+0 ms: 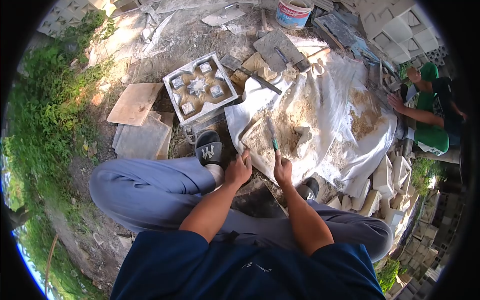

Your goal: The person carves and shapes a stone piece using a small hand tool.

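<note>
My right hand (282,171) is wrapped round the green handle of a narrow flat-bladed tool (271,131). Its blade points away from me over a pale, sandy slab (254,136) on a white sheet (240,116). At the slab's near left corner, my left hand (238,170) is closed, thumb uppermost; whether it grips the slab or the sheet's edge is unclear. Loose sandy material (295,117) lies around the slab. Left of the sheet sits a square mould (214,112) with a star-shaped centre and several raised blocks.
Flat tiles (142,135) lie left of the mould. Beyond the sheet are a plastering float (280,50) and a paint bucket (295,15). Pale blocks (382,177) line the right side, where another person (432,107) in green trousers crouches, one hand reaching toward the sheet.
</note>
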The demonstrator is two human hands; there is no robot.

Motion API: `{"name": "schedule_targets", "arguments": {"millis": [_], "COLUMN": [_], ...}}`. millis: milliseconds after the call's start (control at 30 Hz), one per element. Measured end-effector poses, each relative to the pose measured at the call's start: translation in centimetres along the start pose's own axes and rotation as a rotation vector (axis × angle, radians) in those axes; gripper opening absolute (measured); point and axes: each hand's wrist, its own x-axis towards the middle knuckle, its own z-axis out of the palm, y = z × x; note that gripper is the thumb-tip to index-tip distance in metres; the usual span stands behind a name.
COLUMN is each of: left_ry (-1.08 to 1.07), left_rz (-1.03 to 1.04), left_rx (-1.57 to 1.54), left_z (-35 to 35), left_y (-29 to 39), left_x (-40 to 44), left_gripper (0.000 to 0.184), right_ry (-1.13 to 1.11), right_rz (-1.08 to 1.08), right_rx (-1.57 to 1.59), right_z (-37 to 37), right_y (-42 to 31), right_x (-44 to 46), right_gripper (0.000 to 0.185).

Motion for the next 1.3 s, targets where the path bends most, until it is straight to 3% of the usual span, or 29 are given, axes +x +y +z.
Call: {"name": "schedule_targets", "arguments": {"millis": [67,167,333,400,467,533,600,667,800,933,1033,1067,1300], "left_ry": [-0.002,-0.003,-0.006,-0.012,-0.042,-0.069,-0.048,-0.027,0.026,-0.038,-0.056,-0.054,-0.050], "left_rz": [0.013,0.042,0.037,0.001,-0.027,-0.043,-0.003,0.027,0.052,-0.016,-0.011,-0.002,-0.023], "left_rx": [-0.016,0.004,0.026,-0.011,-0.007,0.001,-0.016,-0.002,-0.011,0.003,-0.009,-0.006,0.036], "left_z": [0.2,0.4,0.1,-0.1,-0.1,-0.1,-0.2,0.4,0.6,0.2,-0.4,-0.2,-0.3], "left_y": [-0.3,-0.5,-0.2,0.2,0.1,0.1,-0.1,-0.6,-0.8,-0.2,0.1,0.1,-0.1], "left_x": [0.0,0.4,0.2,0.1,0.2,0.2,0.4,0.9,0.6,0.3,0.3,0.4,0.3], "left_gripper": [0.040,0.041,0.042,0.042,0.043,0.043,0.042,0.043,0.042,0.040,0.041,0.041,0.043], "right_ry": [0.008,0.022,-0.085,-0.007,-0.008,-0.017,-0.121,-0.080,-0.064,-0.004,-0.062,-0.100,-0.106], "right_rz": [-0.029,0.079,0.114,-0.060,-0.059,-0.111,0.099,0.117,0.027,-0.059,0.077,0.160,-0.047], "right_rx": [0.029,-0.259,-0.156,-0.045,0.044,-0.047,-0.258,-0.263,-0.143,0.045,-0.189,-0.235,-0.024], "right_z": [0.0,1.8,0.1,0.1,0.0,0.2,1.0,1.2,0.4,0.3,0.8,1.4,0.3], "right_y": [0.5,5.3,0.9,-0.3,-1.3,-0.4,2.2,2.8,-0.3,-0.9,1.3,3.1,-0.1], "right_x": [-0.4,0.3,-0.4,-0.5,-1.0,-1.1,-0.2,-0.2,-0.4,-0.5,0.1,0.5,-0.7], "right_gripper": [0.072,0.074,0.072,0.065,0.059,0.070,0.077,0.077,0.078,0.067,0.075,0.086,0.070]}}
